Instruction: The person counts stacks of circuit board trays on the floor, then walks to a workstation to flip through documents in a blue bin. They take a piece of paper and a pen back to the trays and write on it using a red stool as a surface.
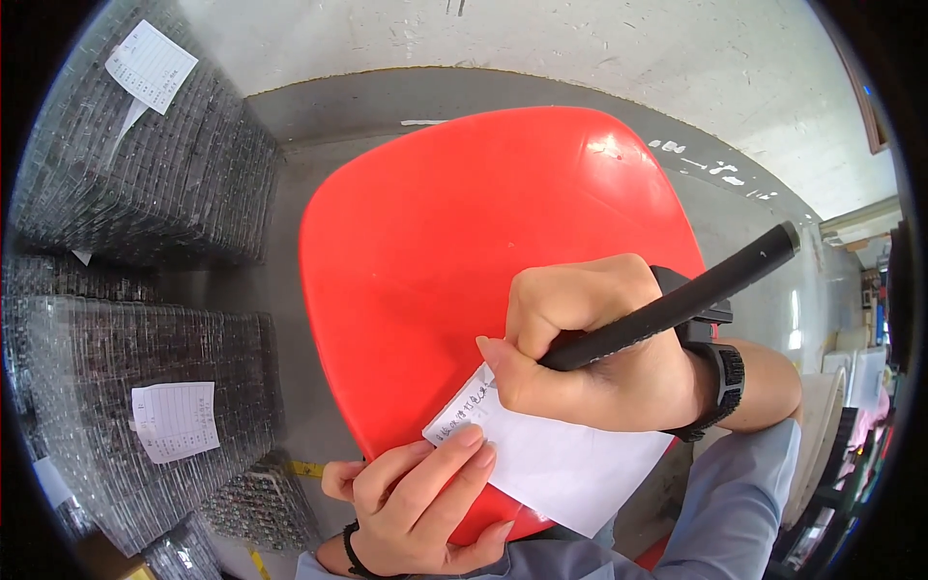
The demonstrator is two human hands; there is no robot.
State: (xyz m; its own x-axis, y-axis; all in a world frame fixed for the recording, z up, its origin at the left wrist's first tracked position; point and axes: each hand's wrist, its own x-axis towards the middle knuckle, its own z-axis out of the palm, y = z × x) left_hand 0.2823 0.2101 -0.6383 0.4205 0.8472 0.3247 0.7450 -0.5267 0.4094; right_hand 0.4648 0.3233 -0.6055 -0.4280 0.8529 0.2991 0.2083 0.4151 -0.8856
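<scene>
My right hand is closed around a thick black pen, which slants up to the right. Its writing tip is hidden behind my thumb. Under that hand lies a white sheet of paper, with a short line of dark handwriting at its upper left. The fingers of my left hand are stretched out, their tips resting on the paper's left side and the thumb apart below. A red plastic chair seat supports the sheet, part of which hangs past the near edge.
Tall stacks of clear trays stand at the left, with more stacked trays nearer me. A written label sheet and another label sheet are attached to them. A white and grey wall lies beyond the chair. Shelves hold mixed items at right.
</scene>
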